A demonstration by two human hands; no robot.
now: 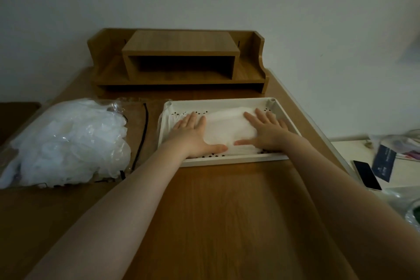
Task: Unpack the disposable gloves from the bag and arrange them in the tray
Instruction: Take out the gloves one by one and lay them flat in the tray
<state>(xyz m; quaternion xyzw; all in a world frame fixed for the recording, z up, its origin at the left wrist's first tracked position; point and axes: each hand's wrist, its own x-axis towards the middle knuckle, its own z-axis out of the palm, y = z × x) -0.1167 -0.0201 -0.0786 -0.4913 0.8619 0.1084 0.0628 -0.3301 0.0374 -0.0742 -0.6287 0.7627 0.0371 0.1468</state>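
Disposable gloves of thin, translucent white plastic (229, 129) lie as a flattened stack inside a shallow white rectangular plastic tray (227, 158) with rows of small diamond-shaped holes along its floor edges. This tray sits on the brown wooden table (204, 211), toward its far right part, just in front of a brown wooden desktop shelf unit (181, 61) that stands against the wall at the far edge. Both hands press down on the stack with fingers straight and spread: the left hand (193, 132) covers the stack's left end, its thumb pointing right along the near side, and the right hand (266, 129) covers the right end, its thumb pointing left. The two thumbs lie near each other but apart. At the table's left edge a clear plastic bag with black trim (141, 134) lies flat, with a loose, crumpled heap of more translucent gloves (66, 141) spilling across it. Beyond the right edge, on a separate pale surface, a dark-screened phone (367, 174) lies beside a dark blue card (384, 162).
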